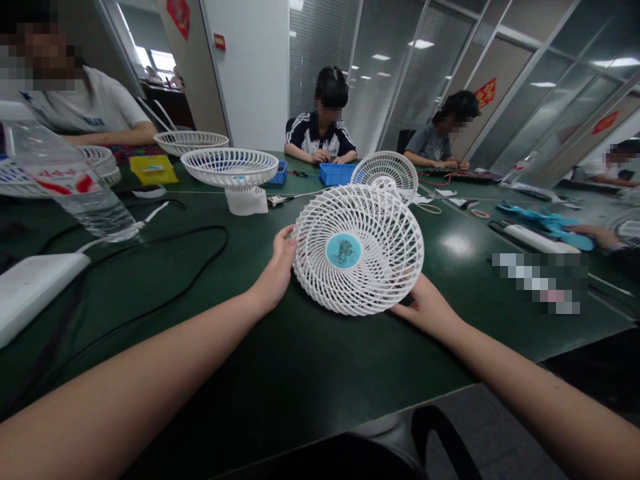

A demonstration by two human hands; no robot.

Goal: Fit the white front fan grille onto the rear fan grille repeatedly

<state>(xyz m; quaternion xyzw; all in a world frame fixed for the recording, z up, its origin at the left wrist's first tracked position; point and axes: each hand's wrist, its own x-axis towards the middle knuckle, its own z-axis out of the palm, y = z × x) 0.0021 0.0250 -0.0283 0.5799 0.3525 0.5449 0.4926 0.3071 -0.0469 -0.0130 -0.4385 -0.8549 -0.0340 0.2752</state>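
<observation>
I hold a round white fan grille (358, 249) with a teal centre badge, tilted up on the dark green table (280, 360) in front of me. My left hand (277, 272) grips its left rim, thumb on the edge. My right hand (425, 305) holds its lower right rim from underneath, fingers mostly hidden behind the mesh. Just behind it stands a second white grille (385, 174) upright.
A white grille (229, 165) rests on a fan base (246, 200) at centre back. A water bottle (65, 175), white power strip (35, 283) and black cable (165, 300) lie left. Blue trays (336, 173), a yellow tray (153, 169) and several seated people ring the table.
</observation>
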